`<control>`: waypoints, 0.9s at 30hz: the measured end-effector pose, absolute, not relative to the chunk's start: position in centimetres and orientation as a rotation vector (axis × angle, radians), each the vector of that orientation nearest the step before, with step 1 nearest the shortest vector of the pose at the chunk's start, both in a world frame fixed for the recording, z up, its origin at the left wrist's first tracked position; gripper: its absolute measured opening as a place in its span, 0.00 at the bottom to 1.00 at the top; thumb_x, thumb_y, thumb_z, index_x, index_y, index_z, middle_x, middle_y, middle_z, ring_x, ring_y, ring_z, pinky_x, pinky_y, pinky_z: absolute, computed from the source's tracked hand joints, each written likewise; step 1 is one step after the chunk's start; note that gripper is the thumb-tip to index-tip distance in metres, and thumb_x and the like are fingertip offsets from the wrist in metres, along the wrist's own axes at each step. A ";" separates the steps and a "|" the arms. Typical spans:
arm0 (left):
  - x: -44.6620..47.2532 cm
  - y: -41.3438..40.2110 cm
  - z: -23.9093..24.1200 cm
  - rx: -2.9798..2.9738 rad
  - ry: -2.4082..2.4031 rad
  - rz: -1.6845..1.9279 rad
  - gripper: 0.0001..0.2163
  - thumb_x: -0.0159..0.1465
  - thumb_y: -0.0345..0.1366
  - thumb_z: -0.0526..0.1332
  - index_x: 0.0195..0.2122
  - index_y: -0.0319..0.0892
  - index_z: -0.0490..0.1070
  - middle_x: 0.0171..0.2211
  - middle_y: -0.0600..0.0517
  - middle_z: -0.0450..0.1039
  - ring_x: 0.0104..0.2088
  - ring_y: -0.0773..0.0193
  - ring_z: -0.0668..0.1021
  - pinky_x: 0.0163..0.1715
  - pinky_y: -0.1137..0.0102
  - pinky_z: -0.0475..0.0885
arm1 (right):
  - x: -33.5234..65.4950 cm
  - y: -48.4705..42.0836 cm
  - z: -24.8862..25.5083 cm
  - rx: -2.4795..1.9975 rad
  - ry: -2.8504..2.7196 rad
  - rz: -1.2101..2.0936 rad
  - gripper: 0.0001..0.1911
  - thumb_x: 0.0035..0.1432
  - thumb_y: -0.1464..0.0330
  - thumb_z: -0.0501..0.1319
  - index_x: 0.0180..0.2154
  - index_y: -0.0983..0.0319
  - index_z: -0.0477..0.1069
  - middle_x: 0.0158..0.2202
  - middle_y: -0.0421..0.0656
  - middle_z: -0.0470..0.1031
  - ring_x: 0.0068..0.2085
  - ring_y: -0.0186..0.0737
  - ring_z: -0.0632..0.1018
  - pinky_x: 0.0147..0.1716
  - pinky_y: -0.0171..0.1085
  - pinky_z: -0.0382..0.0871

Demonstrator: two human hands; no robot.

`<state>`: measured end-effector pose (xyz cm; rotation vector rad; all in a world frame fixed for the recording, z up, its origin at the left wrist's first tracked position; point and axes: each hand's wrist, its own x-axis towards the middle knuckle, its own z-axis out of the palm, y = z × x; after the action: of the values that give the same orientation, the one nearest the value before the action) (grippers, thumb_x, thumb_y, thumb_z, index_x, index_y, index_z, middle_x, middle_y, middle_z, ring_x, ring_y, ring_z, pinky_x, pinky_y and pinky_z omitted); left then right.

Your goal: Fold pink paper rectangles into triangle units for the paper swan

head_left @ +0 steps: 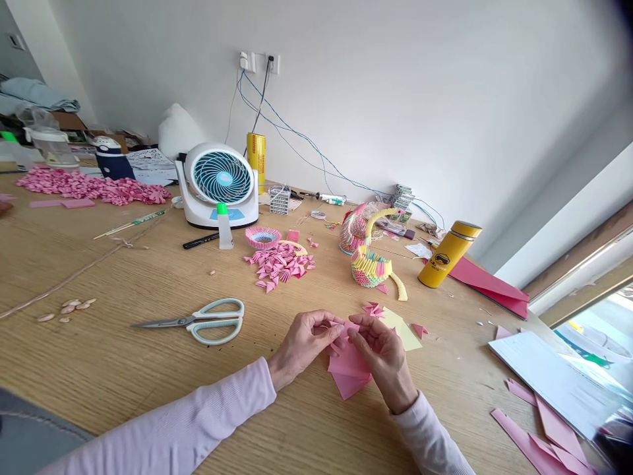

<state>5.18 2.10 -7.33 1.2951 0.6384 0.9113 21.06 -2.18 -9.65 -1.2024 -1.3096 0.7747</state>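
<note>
My left hand [312,340] is closed in a pinch on a small piece of pink paper [341,324], mostly covered by the fingers. Close beside it, my right hand [383,353] has its thumb and fingers drawn together at the same piece. Below both hands lie pink paper sheets [349,379], partly hidden by them. Just beyond the right hand are a pale yellow sheet [406,333] and a few folded pink triangles [373,309]. Scissors [212,322] with pale handles lie to the left, away from the hands.
Farther back are a heap of folded pink pieces [284,264], a paper basket [370,269], a glue bottle [224,227] and a white fan [220,178]. A yellow flask [449,254] stands right. Pink strips [558,422] lie near the right edge.
</note>
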 end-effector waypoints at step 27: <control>4.9 2.3 -7.7 1.222 0.577 0.753 0.16 0.57 0.46 0.64 0.34 0.34 0.72 0.26 0.49 0.74 0.25 0.67 0.76 0.24 0.74 0.71 | 20.6 -2.6 -8.4 -1.170 -1.248 1.001 0.19 0.50 0.53 0.65 0.31 0.62 0.71 0.26 0.44 0.75 0.27 0.39 0.76 0.27 0.36 0.71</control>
<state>4.90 2.27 -7.72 1.2224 0.5769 0.7526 20.64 -2.63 -8.39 -1.1697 -1.2482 1.0006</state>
